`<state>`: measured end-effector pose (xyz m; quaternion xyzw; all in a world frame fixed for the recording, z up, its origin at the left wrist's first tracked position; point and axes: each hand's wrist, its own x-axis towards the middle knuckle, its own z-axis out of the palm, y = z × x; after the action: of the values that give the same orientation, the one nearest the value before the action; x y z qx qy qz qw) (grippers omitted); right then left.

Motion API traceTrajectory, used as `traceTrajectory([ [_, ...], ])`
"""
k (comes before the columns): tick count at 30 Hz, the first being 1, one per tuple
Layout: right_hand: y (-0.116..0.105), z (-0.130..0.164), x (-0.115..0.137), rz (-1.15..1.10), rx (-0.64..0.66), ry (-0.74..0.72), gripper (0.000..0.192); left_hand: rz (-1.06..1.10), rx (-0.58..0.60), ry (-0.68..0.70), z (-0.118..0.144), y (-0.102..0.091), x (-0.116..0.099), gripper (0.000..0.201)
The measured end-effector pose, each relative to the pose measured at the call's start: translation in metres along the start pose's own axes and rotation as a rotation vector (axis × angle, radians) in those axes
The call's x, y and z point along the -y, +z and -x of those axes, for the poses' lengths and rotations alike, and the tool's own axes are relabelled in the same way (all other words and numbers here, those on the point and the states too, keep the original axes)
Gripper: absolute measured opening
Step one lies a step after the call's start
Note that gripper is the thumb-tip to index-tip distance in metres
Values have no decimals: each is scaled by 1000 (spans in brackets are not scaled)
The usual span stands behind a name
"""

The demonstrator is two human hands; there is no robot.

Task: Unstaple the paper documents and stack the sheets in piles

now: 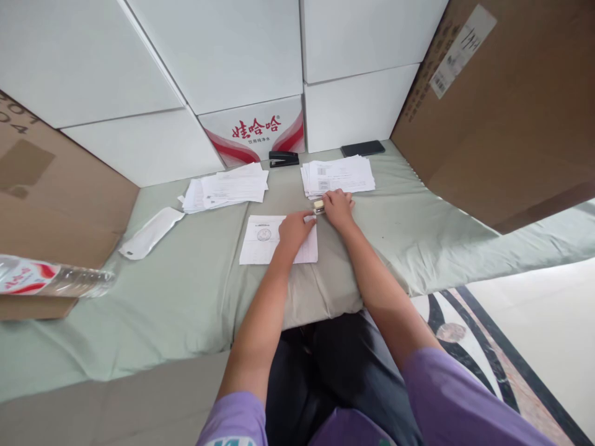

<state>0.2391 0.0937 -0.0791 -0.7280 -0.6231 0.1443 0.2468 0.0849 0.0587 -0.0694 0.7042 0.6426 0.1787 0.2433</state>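
A pale green cloth (186, 291) is covering the surface, white boxes (223, 56) walling it in — papers lying about. The left hand (294, 228) is pressing a sheet (260, 240), fingers together; the right hand (338, 207) is pinching a small block (318, 206), its nature unclear.

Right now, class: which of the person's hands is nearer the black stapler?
Right. The right hand lies just below-right of the stapler; the left hand rests lower, on the single sheet.

Right hand (338, 207) hides small block (318, 206) (print unreadable).

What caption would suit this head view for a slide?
Left hand rests on a stamped sheet while right hand grips a small block near a paper stack.
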Motion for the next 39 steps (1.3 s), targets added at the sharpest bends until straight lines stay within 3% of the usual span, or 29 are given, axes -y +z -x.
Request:
traceTrajectory([
  [7, -2, 1, 1, -14, -10, 5, 40, -69, -20, 32, -1, 5, -1, 36],
  [12, -2, 1, 1, -19, -12, 8, 40, -59, -60, 50, 0, 6, -2, 24],
  [16, -1, 0, 0, -14, -12, 11, 40, -123, -156, 175, 2, 4, -4, 12],
  [19, 0, -1, -1, -6, -13, 8, 40, -131, -160, 233, 0, 1, -3, 13],
  [22, 1, -1, -2, -8, -22, 5, 40, -73, -151, 234, -4, -5, 2, 15],
  [29, 2, 1, -1, -39, -49, -8, 38, 90, -263, 297, -9, -22, 18, 20],
  [39, -2, 7, 4, -116, -189, -168, 26, 283, -359, 381, -11, -29, 27, 16],
])
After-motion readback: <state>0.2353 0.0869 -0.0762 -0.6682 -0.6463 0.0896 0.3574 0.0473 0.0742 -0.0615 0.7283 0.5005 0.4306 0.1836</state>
